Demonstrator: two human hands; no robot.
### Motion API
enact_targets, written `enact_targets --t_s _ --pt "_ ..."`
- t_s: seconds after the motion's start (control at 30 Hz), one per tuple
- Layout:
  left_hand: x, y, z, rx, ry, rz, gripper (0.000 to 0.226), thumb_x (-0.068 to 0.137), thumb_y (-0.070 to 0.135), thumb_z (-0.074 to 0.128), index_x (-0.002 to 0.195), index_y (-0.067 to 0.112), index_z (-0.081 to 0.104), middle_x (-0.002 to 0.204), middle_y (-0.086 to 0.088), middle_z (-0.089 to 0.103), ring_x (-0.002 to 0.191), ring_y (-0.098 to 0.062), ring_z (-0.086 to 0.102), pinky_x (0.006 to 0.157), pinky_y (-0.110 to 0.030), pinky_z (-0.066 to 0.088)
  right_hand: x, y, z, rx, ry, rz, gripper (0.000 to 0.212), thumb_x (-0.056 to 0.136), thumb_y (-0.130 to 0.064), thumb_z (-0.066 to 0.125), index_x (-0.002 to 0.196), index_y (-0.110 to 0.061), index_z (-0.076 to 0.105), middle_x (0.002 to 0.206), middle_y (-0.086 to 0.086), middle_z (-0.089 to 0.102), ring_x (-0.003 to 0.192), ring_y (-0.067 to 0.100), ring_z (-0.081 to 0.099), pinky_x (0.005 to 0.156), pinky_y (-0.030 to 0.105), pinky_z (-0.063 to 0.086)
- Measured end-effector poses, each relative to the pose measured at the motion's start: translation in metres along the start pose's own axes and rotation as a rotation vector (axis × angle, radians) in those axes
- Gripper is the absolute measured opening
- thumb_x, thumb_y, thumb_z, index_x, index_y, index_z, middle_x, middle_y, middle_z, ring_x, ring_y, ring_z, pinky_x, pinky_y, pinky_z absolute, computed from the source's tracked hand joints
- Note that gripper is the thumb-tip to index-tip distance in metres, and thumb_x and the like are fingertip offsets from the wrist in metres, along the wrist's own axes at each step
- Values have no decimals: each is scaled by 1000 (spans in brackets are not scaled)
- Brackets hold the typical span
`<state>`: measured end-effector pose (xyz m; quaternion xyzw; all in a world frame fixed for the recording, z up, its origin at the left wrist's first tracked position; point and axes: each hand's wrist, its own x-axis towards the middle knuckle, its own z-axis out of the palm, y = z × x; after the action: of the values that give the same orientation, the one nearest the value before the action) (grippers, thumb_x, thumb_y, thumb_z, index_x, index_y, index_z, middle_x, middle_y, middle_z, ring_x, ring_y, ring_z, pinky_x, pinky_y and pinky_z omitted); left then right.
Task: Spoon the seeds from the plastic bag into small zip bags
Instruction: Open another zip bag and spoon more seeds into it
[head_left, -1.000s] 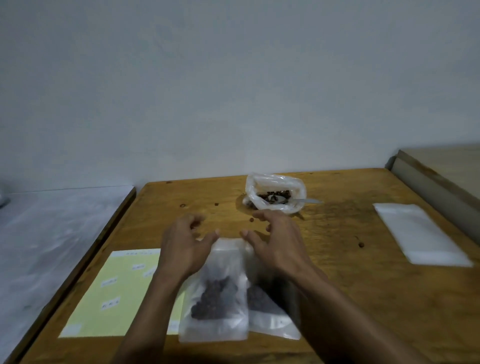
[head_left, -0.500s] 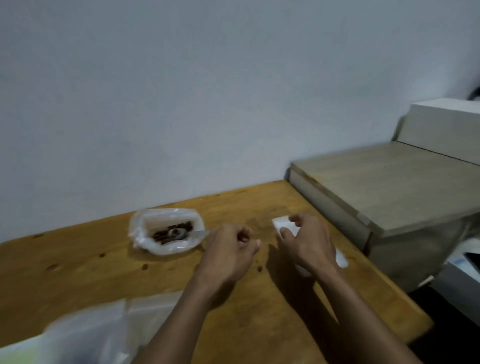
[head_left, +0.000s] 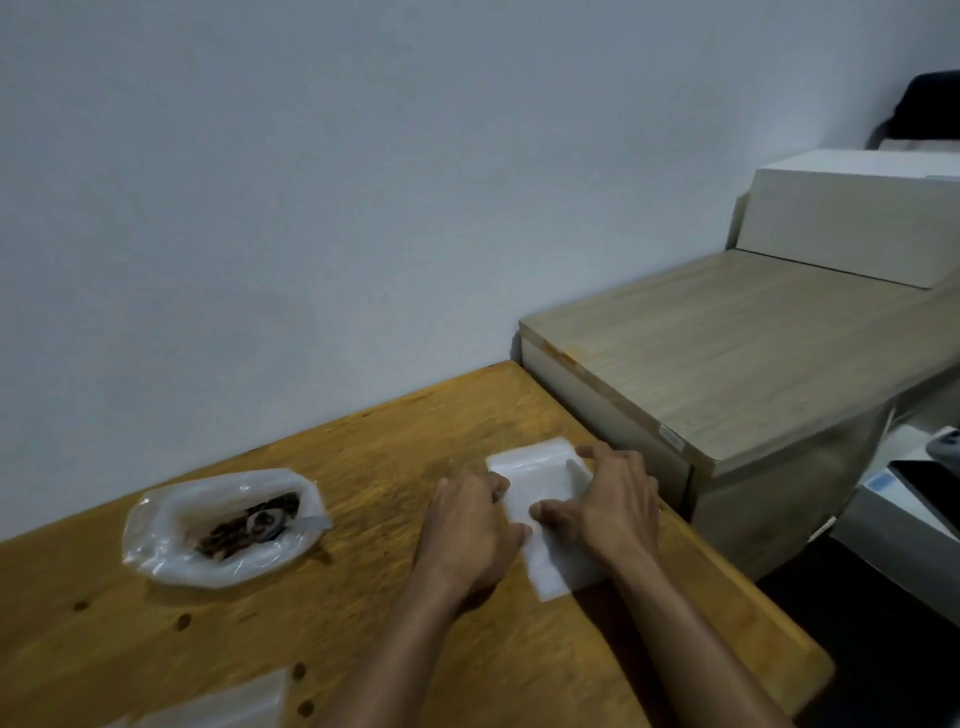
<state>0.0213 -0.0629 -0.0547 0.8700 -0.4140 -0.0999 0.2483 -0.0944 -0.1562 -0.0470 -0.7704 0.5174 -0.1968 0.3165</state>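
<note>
The wooden table (head_left: 363, 597) holds the plastic bag (head_left: 221, 527) of seeds near its back edge, spoon (head_left: 270, 519) inside. By the right edge lies a stack of small zip bags (head_left: 540, 499). The left hand (head_left: 470, 525) and right hand (head_left: 608, 501) press on it, fingers spread. Two thin bags might stick and lift together.

Your left hand (head_left: 470, 525) lies palm down, fingers curled, thumb toward your right hand (head_left: 605, 499), just beside it, fingers spread, seemingly pressing flat; both forearms reach forward.
</note>
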Motion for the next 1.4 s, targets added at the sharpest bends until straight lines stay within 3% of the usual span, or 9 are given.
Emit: enact_targets --t_s 0.2,0.37,0.53,0.73,0.87,1.07,1.17,1.3,1.4 --pt "0 -1 3 -75 9 -5 61 79 24 83 135 23 60 136 2 61 127 -16 54 102 -36 52 10 3 -1 156 -24 45 86 63 -19 92 136 -20 48 130 7 58 120 26 57 93 37 50" --pt "-8 -4 5 -103 57 20 53 79 23 82 129 25 65 129 5 65 120 -12 58 98 -33 54 9 1 -1 -40 5 21 83 68 -42 87 137 -20 46 134 6 55 126 27 49 88 36 46" --pt "-13 -8 4 -150 41 33 48 77 22 82 123 24 68 123 9 66 119 -11 58 97 -34 55 9 -3 0 116 1 47 78 64 -30 91 132 -25 52 126 4 61 116 26 58 93 47 54" --pt "-12 -9 -10 -228 -30 -15 48 77 22 83 121 19 65 113 3 64 102 -14 61 88 -34 57 7 -14 -9 338 101 -12 17 85 -21 76 99 -19 66 94 -3 67 94 17 66 76 31 52" --pt "-17 -4 -25 -352 -26 -88 58 83 29 80 134 23 53 116 1 61 101 -17 62 80 -31 59 -3 -26 -23 414 101 -5 7 91 -28 70 94 -22 73 94 -5 69 92 16 64 82 38 55" --pt "-31 2 -55 -870 -34 -204 65 74 48 82 130 27 55 117 2 69 102 -21 70 83 -48 62 -26 -52 -52 748 -108 -9 12 93 -23 70 90 -11 72 85 2 71 78 16 64 67 34 55" --pt "-44 -6 -86 -1078 47 -173 28 91 31 74 115 18 69 102 -3 79 94 -26 76 83 -49 62 -40 -69 -42 833 -236 -38 11 91 -20 72 94 -9 73 86 6 74 79 23 66 74 43 57" --pt "-67 -45 -139 -927 252 -42 11 97 14 66 98 5 72 85 -11 79 75 -18 74 66 -30 60 -57 -104 -18 885 -410 -210 30 85 -12 78 112 -17 67 90 4 73 80 15 69 65 36 52" --pt "-90 -80 -175 -749 223 -10 9 94 13 69 99 7 73 90 -11 79 78 -15 73 72 -32 58 -73 -140 8 800 -562 -365 21 84 -9 78 104 -16 73 84 4 72 70 12 66 58 31 50"
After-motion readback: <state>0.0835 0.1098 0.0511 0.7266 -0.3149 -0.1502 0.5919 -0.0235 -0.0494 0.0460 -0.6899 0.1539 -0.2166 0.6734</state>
